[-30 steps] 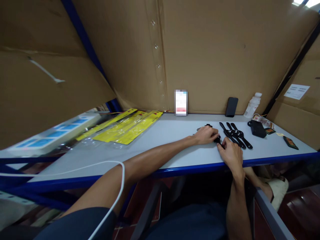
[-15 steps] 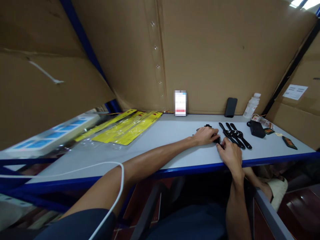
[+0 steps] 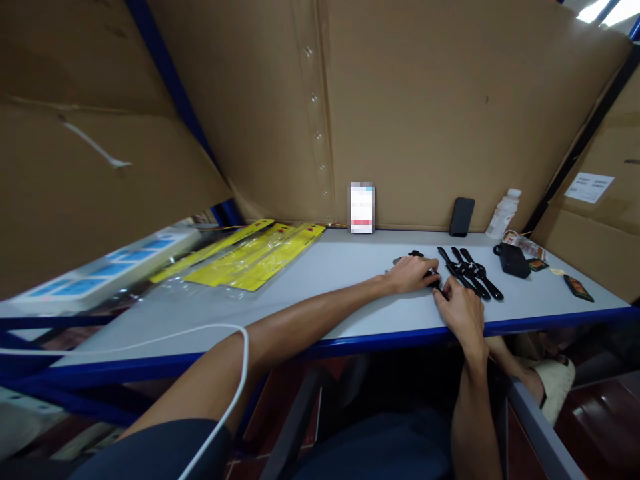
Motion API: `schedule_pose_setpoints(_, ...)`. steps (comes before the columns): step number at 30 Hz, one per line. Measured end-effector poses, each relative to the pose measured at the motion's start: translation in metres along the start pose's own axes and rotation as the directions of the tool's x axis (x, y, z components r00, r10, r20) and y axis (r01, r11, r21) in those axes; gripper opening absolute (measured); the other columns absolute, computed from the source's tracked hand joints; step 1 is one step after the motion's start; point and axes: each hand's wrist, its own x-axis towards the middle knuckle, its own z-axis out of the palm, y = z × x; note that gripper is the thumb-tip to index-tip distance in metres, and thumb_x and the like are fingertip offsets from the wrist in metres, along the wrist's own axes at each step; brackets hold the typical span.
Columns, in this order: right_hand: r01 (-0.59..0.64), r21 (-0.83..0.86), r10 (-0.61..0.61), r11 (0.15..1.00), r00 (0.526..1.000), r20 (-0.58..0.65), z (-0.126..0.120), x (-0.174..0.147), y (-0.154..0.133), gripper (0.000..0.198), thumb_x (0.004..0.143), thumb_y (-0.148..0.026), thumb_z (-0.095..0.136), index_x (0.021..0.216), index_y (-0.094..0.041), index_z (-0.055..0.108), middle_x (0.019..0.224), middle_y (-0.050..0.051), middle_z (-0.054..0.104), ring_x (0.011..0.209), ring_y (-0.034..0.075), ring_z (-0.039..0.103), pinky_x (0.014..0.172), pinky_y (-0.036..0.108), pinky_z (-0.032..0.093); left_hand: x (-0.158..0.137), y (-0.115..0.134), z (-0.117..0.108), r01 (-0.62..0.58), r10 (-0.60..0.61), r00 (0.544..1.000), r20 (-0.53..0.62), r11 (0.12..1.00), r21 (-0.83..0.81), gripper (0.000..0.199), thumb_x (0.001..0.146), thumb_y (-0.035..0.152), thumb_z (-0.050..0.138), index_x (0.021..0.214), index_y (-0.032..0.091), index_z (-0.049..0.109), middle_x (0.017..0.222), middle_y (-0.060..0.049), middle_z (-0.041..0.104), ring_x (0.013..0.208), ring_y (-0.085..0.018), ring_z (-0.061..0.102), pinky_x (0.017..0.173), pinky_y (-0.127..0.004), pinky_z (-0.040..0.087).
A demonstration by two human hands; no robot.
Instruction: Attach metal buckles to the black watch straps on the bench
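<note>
My left hand [image 3: 414,274] is closed on a black spokeshave [image 3: 436,283], most of which is hidden beneath the fingers. From the near side, my right hand [image 3: 461,308] grips the black handle end of the same tool, its thumb and fingers pinched together. Just to the right lie several more black spokeshaves [image 3: 493,285], side by side and slanting on the table. Behind my left hand a small black piece [image 3: 415,253] shows, with a bit of greyish metal near the knuckles; I cannot tell what either is.
Yellow-backed clear packages [image 3: 260,267] and a white box with blue labels [image 3: 107,268] lie at the left of the table [image 3: 330,260]. Two phones, a bottle [image 3: 504,213] and a black case [image 3: 514,260] stand or lie behind and right. A white cable [image 3: 244,360] crosses my left arm.
Almost nothing differs. The view has shifted very slightly, and both hands keep their hold at the same place on the table.
</note>
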Motion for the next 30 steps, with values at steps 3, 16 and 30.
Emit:
schedule_pose_setpoints(3,0.004,-0.002,-0.004,1.0,1.0,-0.007,0.0009,0.0004,0.0003,0.023,0.1,-0.044,0.052,0.104,-0.025,0.066,0.09,0.005,0.075,0.088,0.023,0.07,0.068,0.03,0.035,0.0012,-0.0022,0.0024,0.018,-0.018,1.0,0.016,1.0,0.016,0.03,0.105,0.04,0.046,0.097,0.022,0.068,0.098,-0.008,0.075,0.091,-0.023,0.068,0.076,-0.029,0.047)
schedule_pose_setpoints(16,-0.006,-0.01,0.006,1.0,1.0,-0.007,0.0006,0.0007,0.0004,0.024,0.099,-0.044,0.052,0.106,-0.026,0.066,0.092,0.005,0.075,0.087,0.023,0.069,0.069,0.03,0.035,-0.0022,-0.0044,-0.0011,-0.101,0.1,0.995,-0.012,0.994,-0.05,0.028,0.086,0.014,0.053,0.11,0.023,0.065,0.105,-0.004,0.068,0.088,-0.02,0.064,0.07,-0.031,0.044)
schedule_pose_setpoints(30,-0.002,-0.011,0.002,1.0,1.0,-0.008,-0.0003,0.0004,0.0003,0.024,0.099,-0.043,0.053,0.105,-0.025,0.066,0.092,0.006,0.076,0.088,0.023,0.07,0.069,0.03,0.035,-0.003,-0.0042,0.0,-0.1,0.1,0.995,-0.03,0.995,-0.011,0.031,0.097,0.021,0.047,0.123,0.025,0.063,0.115,-0.006,0.067,0.097,-0.021,0.066,0.079,-0.031,0.049)
